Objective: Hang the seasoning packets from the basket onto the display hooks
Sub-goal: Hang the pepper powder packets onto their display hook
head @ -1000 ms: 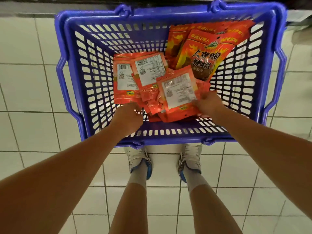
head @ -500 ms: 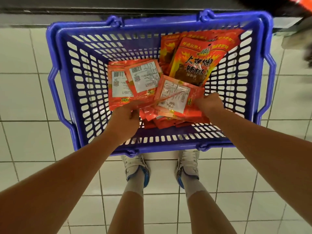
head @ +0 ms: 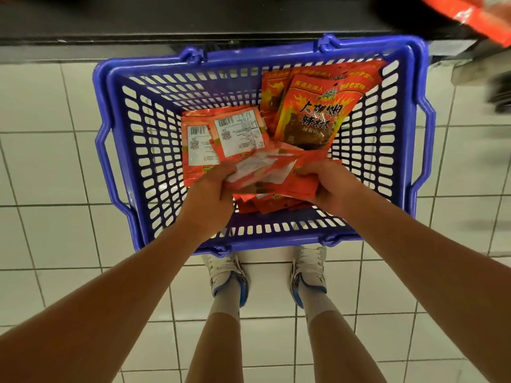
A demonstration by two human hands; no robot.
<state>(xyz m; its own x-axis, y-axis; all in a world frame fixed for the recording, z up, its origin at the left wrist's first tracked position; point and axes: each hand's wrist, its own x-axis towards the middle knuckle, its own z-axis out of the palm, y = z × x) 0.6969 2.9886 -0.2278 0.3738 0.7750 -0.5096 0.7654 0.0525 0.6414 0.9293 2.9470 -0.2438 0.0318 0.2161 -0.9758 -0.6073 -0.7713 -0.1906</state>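
Note:
A blue plastic basket (head: 116, 150) stands on the tiled floor in front of my feet. It holds several orange-red seasoning packets; some lie label side up (head: 237, 131), others lean face up against the far right wall (head: 312, 114). Both my hands are inside the basket near its front wall. My left hand (head: 210, 194) and my right hand (head: 331, 186) grip opposite ends of a small stack of packets (head: 273, 172), lifted a little above the loose ones beneath.
The dark base of a display fixture (head: 193, 20) runs along the top, just beyond the basket. A hanging orange packet (head: 470, 15) shows at the top right corner. White floor tiles (head: 41, 167) surround the basket. My shoes (head: 229, 275) stand close behind it.
Both hands have closed in on a stack of packets and raised it off the pile. The view has tilted up, so the basket sits lower in frame.

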